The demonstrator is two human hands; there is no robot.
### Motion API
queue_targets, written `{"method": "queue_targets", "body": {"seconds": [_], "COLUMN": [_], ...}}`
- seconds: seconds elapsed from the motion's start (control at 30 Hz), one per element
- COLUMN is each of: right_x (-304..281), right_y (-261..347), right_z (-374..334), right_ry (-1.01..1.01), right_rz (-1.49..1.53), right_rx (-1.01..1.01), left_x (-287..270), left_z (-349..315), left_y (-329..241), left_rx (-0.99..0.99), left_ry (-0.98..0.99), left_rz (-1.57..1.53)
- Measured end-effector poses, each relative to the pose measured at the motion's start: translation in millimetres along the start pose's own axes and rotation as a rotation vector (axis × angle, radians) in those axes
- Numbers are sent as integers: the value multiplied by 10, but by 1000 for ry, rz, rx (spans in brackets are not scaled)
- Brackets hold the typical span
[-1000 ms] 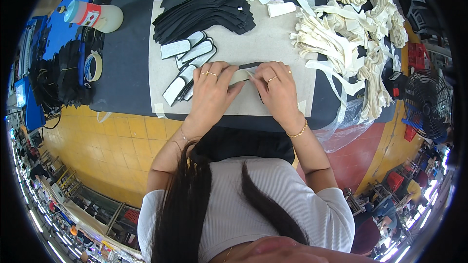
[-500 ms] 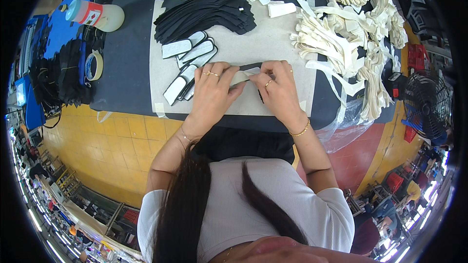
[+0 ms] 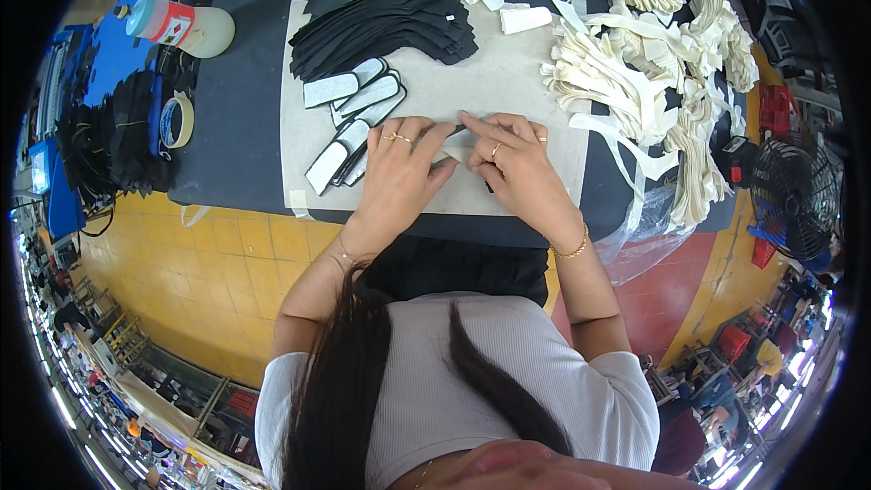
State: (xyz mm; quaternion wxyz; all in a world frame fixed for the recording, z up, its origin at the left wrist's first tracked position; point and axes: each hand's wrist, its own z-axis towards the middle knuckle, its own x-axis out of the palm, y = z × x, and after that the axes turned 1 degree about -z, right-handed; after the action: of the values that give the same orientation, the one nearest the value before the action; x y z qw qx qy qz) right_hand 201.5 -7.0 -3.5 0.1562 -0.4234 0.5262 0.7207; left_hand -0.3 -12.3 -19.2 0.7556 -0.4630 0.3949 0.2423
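Two bare hands [image 3: 397, 168] meet over a pale piece [image 3: 460, 147] with a dark edge

A pale piece with a dark edge lies between a person's hands near the front of a light sheet [image 3: 508, 82], partly covered by fingers. The left hand [image 3: 392, 177] spreads over the piece's left end, thumb and forefinger apart on either side of its visible part. The right hand [image 3: 522, 172] bends over the other end, its forefinger stretched toward the left fingertips and its other fingers curled; whether either hand grips the piece or only presses on it, one cannot tell. Rings and a gold bracelet [image 3: 572, 249] adorn the right side.

Just beyond the left hand, pale tabs with dark rims [image 3: 331, 89] overlap in a loose cluster. Behind them, black cut pieces [image 3: 386, 27] fan out in a layered stack. To the right, cream cut pieces [image 3: 608, 73] heap along the dark table [image 3: 231, 145], near a clear plastic bag [image 3: 631, 245] at its front edge. At left stand a bottle [image 3: 204, 34] with a red label and a tape roll [image 3: 184, 121], beside dark bundles [image 3: 132, 141]. A black fan [image 3: 795, 195] stands past the table's right end, and yellow tiles [image 3: 218, 259] cover the floor at lower left.
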Motion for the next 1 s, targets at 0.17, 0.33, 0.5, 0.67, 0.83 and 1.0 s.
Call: {"method": "queue_targets", "body": {"seconds": [0.17, 0.33, 0.5, 0.67, 0.83, 1.0], "right_x": [-48, -265, -503, -355, -167, 14], "right_y": [57, 142, 58, -41, -68, 30], "right_z": [-4, -91, -202, -150, 28, 168], "right_ry": [66, 16, -105, -326, -261, -147], "right_rz": [19, 176, 503, 748, 752, 383], "right_rx": [70, 36, 476, 586, 598, 501], "left_x": [-28, -67, -50, -89, -511, -822], "left_z": [-4, 9, 14, -46, -273, -535], "left_y": [-14, -8, -34, -93, 69, 304], "left_rx": [28, 6, 9, -245, -461, -611], "left_ry": [67, 116, 33, -156, -315, -365], "left_rz": [-29, -60, -96, -448, -505, -305]}}
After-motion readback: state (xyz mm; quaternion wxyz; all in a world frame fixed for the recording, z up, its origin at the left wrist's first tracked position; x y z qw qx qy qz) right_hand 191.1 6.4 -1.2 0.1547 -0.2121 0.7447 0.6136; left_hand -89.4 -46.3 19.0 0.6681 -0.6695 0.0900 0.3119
